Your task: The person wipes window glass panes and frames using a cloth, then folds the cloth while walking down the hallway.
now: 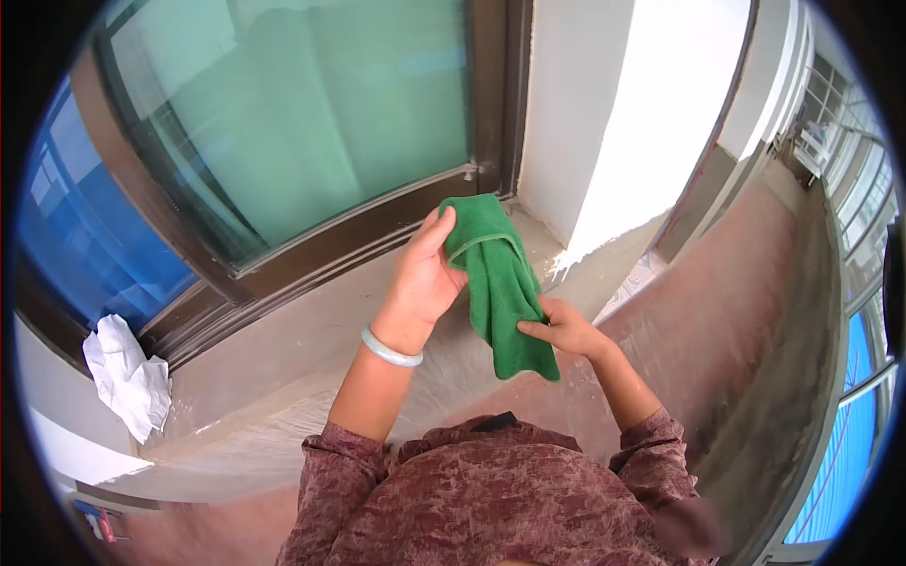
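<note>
A green cloth (500,283) hangs between my two hands, folded over at its top and drooping toward the lower right. My left hand (429,269) grips its upper left part, thumb on the near side, with a pale bangle (390,347) on the wrist. Lower down, my right hand (564,330) pinches the cloth's right edge between thumb and fingers. Behind the cloth is the window's concrete sill (311,363), below the brown-framed window glass (311,123). Some fingers of both hands are hidden behind the fabric.
A crumpled white cloth or paper (127,377) lies at the sill's left end, against the brown window frame (179,189). To the right stands a white wall pillar (613,113) with ragged paint at its foot. A reddish floor (679,311) stretches along a corridor beside a railing (864,382).
</note>
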Demonstrator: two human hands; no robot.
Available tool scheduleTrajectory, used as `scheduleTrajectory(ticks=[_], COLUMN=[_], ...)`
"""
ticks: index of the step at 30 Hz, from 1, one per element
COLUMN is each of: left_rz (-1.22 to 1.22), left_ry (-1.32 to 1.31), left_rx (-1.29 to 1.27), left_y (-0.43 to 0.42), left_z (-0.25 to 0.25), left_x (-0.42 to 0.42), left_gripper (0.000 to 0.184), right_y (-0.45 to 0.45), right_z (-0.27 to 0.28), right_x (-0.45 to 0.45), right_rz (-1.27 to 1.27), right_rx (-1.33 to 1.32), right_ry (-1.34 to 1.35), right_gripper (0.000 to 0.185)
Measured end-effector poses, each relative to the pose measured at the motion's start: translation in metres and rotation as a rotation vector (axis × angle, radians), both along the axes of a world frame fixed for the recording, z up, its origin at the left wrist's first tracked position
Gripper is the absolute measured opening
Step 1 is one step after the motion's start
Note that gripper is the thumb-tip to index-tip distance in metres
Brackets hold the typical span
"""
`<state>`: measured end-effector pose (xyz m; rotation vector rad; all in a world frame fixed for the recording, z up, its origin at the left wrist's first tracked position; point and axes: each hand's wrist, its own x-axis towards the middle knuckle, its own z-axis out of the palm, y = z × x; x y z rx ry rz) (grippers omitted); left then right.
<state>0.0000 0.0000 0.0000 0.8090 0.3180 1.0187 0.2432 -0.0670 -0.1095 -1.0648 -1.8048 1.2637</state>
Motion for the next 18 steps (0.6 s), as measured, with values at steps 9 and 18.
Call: scheduleTrajectory(ticks=[9,18], left_rz=[0.065,0.071], left_ry=[0.228,0.493], left_rx=[0.112,0.262], left_y=[-0.063,-0.102], left_z=[-0.027,-0.091], left_x=[-0.065,-0.122], left_gripper=[0.032,0.028], right_y=[0.024,0.04], right_z=[0.031,0.053], right_x=[-0.063,-0.107], right_rz=[-0.158,-0.183], right_rx=[-0.283,-0.334], right_ry=[1.272,1.439], right_gripper=[0.073,0.093])
